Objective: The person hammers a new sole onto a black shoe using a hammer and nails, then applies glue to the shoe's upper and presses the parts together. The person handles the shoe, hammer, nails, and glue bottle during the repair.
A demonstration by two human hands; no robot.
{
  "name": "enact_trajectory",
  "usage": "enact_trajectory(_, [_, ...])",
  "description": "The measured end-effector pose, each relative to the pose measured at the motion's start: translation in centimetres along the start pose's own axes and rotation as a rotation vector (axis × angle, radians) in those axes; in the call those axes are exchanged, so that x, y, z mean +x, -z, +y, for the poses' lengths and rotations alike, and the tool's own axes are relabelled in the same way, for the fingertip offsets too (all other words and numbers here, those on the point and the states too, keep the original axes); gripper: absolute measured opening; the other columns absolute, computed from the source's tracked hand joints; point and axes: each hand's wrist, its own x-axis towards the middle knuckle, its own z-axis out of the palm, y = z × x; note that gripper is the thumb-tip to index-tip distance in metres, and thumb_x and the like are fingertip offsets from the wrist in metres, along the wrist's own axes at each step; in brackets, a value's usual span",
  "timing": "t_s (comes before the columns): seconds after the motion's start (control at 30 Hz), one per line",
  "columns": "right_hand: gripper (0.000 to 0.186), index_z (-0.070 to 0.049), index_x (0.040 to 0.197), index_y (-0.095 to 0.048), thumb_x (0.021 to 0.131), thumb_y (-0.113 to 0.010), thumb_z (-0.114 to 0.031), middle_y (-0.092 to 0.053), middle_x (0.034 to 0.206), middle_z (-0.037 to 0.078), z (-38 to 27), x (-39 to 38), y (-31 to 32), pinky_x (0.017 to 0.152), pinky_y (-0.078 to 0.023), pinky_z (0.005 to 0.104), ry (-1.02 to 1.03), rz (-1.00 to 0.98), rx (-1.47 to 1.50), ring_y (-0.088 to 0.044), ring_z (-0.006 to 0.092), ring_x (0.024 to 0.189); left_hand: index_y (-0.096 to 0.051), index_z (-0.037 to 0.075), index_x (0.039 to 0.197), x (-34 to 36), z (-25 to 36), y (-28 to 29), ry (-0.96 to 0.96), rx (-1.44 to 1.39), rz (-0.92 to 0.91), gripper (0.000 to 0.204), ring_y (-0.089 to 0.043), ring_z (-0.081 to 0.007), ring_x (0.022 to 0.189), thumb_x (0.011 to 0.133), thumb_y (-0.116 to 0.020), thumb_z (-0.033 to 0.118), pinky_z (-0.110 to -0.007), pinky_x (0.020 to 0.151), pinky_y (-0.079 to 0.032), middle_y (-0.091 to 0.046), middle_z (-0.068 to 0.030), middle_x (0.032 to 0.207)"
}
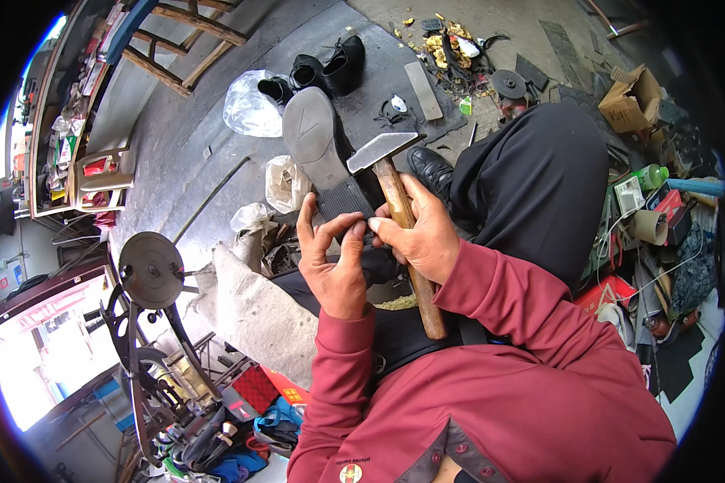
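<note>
A dark shoe is held sole-up in front of me, with a ridged black heel piece at its near end. My left hand grips that heel, thumb and forefinger meeting at its near edge; anything small between their tips is too small to make out. My right hand is closed on the wooden handle of a hammer, its thumb tip close beside the heel's edge. The metal hammer head lies over the right side of the sole. The shoe's upper is mostly hidden.
Black shoes, a clear plastic bag and scraps lie on the floor ahead. A cast-iron machine with a round wheel stands left, near a beige cloth. Shelving is upper left; boxes and clutter crowd the right.
</note>
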Motion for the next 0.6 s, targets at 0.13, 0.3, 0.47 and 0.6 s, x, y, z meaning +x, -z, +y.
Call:
enact_trajectory(0.13, [0.039,-0.006,0.126,-0.048,0.094,-0.071,-0.005,-0.059,0.096,0.001,0.1,0.0,0.1,0.05,-0.048,0.019,0.008,-0.003,-0.023,-0.066,0.0071,0.072,-0.081,0.005,0.101,0.6,0.4,0.6,-0.053,0.099,-0.05,0.014,-0.048,-0.0335,0.146,0.086,-0.079,0.006,-0.044,0.12,-0.032,-0.054,-0.0241,0.152])
enact_trajectory(0.3, [0.038,-0.005,0.129,-0.049,0.097,-0.068,-0.009,-0.06,0.094,0.0,-0.9,-1.0,1.1,0.049,-0.045,0.019,0.054,0.01,-0.191,-0.059,0.0046,0.065,-0.082,0.009,0.098,1.0,0.1,1.0,-0.063,0.105,-0.084,0.015,-0.044,-0.0355,0.147,0.083,-0.081,0.009,-0.045,0.121,-0.031,-0.051,-0.0261,0.153])
enact_trajectory(0.47, [0.054,-0.001,0.157,-0.038,0.106,-0.054,-0.011,-0.063,0.092,0.004,-5.0,-3.5,2.5,0.051,-0.043,0.0196,0.101,-0.089,-0.442,-0.05,0.0038,0.058,-0.083,0.011,0.096,1.0,-0.2,0.9,-0.043,0.054,-0.08,0.017,-0.044,-0.0372,0.147,0.079,-0.081,0.009,-0.046,0.122,-0.03,-0.051,-0.0262,0.152])
enact_trajectory(0.6, [0.056,0.002,0.158,-0.038,0.106,-0.056,-0.009,-0.069,0.098,0.011,-8.3,-4.8,3.1,0.06,-0.049,0.0232,0.272,-0.244,-0.78,-0.059,0.0092,0.064,-0.082,0.012,0.095,1.0,-0.4,0.8,-0.108,0.112,-0.059,0.016,-0.044,-0.0398,0.146,0.079,-0.082,0.01,-0.048,0.121,-0.032,-0.053,-0.0257,0.151])
